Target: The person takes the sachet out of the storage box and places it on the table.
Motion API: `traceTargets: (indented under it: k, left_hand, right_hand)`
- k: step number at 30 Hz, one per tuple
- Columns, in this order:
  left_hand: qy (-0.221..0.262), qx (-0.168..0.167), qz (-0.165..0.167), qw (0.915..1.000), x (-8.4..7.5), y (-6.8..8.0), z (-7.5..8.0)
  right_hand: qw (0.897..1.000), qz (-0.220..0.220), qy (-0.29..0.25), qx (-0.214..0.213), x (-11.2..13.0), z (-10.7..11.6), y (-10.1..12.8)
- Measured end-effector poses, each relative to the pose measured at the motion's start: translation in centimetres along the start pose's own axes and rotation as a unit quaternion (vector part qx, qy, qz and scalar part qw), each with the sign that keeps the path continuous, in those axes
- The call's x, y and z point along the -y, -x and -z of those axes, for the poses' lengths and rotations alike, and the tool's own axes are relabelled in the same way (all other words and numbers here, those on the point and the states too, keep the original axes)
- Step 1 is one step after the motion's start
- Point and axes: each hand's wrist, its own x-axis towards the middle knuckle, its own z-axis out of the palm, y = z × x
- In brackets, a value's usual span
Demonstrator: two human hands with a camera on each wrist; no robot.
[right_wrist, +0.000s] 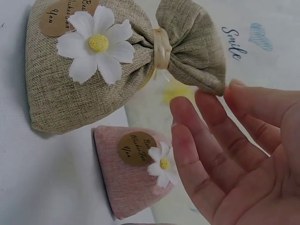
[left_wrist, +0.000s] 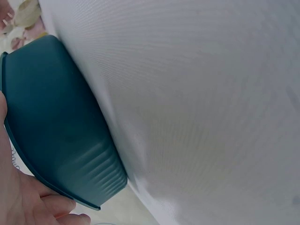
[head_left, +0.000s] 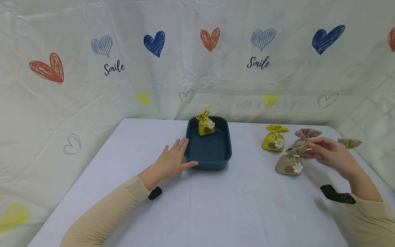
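Observation:
A dark teal tray (head_left: pixel 208 151) stands on the table with a yellow drawstring pouch (head_left: pixel 205 127) at its back. My left hand (head_left: pixel 172 159) rests against the tray's left side, fingers straight and spread, thumb over the near rim. On the right, my right hand (head_left: pixel 333 154) pinches a corner of the gathered top of a grey-beige linen pouch (right_wrist: pixel 89 61), thumb against fingertips. That pouch bears a white daisy (right_wrist: pixel 96 44) and a round brown tag, and its neck is tied with a cream cord. A pink pouch (right_wrist: pixel 133 168) stands just behind, partly hidden by the hand.
Another yellow pouch (head_left: pixel 274 139) stands left of the pink one. Behind my right hand shows the top of a further grey-beige pouch (head_left: pixel 349 143). A white cloth covers the table (head_left: pixel 240 206). A backdrop (head_left: pixel 185 79) printed with hearts hangs at the table's back edge.

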Motion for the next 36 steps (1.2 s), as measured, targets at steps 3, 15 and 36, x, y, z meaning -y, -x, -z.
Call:
traceTargets:
  k: [3, 15, 36]
  left_hand:
    - [0.0, 0.002, 0.002, 1.0, 0.0, 0.0, 0.1]
    - [0.002, 0.001, 0.002, 1.0, -0.2, 0.0, 0.2]
    - [0.002, 0.001, 0.004, 1.0, -0.5, 0.2, 0.4]
  right_hand:
    - [1.0, -0.003, 0.019, -0.02, 0.3, 0.1, 0.0]
    - [0.985, 0.082, -0.134, -0.064, 1.5, -0.5, 0.0]
    - [0.983, 0.155, -0.094, -0.039, 5.3, -3.8, -0.9]
